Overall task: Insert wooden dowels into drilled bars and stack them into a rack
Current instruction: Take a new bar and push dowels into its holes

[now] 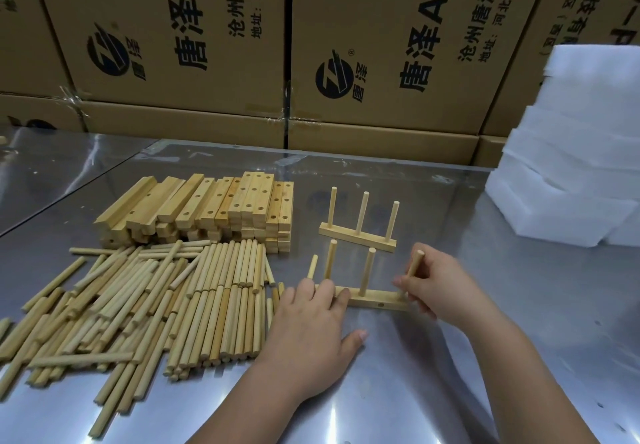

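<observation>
At bar [377,300], right hand [436,284] seemingly pinches dowel [417,260]

Two bars have dowels in them. The far bar [356,236] has three dowels [362,213]. The near bar [377,300] has two. The left hand [311,319] and right hand [436,288] each hold one more. The loose pile [138,305] and spare bars [207,208] are too many to count.

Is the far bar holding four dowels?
No, the far bar holds only three upright dowels.
</observation>
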